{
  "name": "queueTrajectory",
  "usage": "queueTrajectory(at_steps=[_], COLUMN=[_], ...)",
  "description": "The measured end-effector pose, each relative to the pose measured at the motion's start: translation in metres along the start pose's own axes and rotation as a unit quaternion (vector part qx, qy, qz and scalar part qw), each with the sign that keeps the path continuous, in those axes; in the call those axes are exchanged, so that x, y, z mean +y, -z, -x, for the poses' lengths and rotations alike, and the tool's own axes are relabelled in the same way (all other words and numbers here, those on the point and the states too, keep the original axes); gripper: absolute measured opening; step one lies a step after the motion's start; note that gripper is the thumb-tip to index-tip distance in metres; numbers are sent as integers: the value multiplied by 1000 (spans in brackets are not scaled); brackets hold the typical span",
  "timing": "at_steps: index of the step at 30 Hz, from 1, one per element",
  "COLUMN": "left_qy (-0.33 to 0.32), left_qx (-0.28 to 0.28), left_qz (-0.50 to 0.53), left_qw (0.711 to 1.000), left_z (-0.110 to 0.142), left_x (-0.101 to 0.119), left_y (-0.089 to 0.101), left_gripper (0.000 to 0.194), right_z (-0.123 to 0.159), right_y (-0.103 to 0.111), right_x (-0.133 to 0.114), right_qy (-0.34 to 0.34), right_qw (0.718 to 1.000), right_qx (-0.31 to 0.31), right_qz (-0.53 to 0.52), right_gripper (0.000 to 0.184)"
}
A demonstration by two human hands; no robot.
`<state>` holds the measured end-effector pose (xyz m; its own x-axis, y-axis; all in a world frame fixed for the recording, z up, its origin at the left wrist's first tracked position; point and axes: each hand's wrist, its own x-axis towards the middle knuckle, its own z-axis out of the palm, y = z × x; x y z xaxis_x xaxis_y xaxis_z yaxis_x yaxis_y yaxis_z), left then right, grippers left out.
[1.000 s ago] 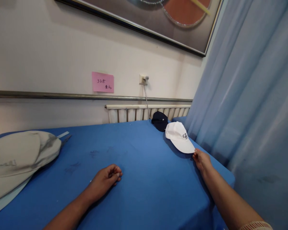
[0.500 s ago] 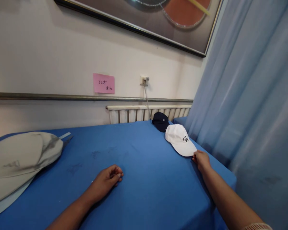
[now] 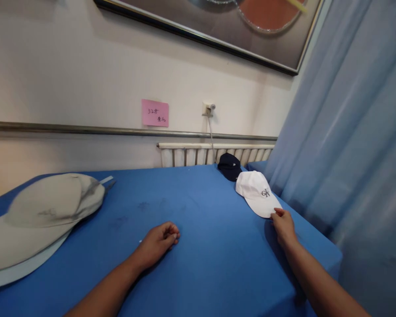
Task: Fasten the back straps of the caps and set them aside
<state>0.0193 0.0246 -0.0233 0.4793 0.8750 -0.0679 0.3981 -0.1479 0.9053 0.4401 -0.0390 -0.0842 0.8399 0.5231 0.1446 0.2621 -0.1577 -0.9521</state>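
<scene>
A white baseball cap [image 3: 254, 187] with dark letters on its front rests at the right side of the blue-covered table [image 3: 198, 264], brim toward me. My right hand [image 3: 284, 224] pinches the outer edge of that brim between thumb and fingers. My left hand [image 3: 163, 240] lies near the middle of the table, its fingers curled in and nothing visible in them. Behind the white cap sits a dark navy cap [image 3: 229, 166]. On the left a beige cap [image 3: 49, 207] overlaps a pale cap [image 3: 29, 268], whose brim shows underneath.
A blue curtain [image 3: 343, 132] hangs along the right side. At the back wall are a radiator [image 3: 191, 154], a metal rail [image 3: 86, 128], a pink note [image 3: 155, 113] and a plug in a socket [image 3: 208, 109] with its cord running down. A framed picture [image 3: 218, 39] hangs above.
The whole view has shifted, so the things appear farther right. My right hand stays at the white cap's brim, its fingers slightly rearranged. My left hand keeps its curl.
</scene>
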Motion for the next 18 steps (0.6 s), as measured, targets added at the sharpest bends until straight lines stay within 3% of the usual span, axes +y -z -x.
queueTrajectory(at_steps=[3,6,8,10,12,15,18], left_qy=[-16,-62,-82,-76,-57,-31,30], left_qx=[1,39,109,214,314,459,659], left_qz=[-15,-131,-209,-252,-272,-298,-345], left_qw=[1000,989,968,941,908,836,668], left_z=[3,5,5,5,8,22,47], left_x=[-3,-4,-5,-7,-9,-15,-22], left_y=[-3,4,20,44,76,129,172], left_gripper=[15,14,14,16,23,39,50], right_z=[33,80,114,144,165,175,168], right_y=[-24,-60,-88,-115,-138,-154,-152], right_x=[-29,-69,-88,-97,-94,-82,-70], right_qy=[-2,19,37,71,132,221,231], right_qw=[998,973,953,930,917,882,847], right_qx=[-64,-214,-288,-351,-369,-415,-478], right_qz=[-27,-81,-88,-88,-68,-23,-30], right_gripper=[45,42,37,31,25,24,25])
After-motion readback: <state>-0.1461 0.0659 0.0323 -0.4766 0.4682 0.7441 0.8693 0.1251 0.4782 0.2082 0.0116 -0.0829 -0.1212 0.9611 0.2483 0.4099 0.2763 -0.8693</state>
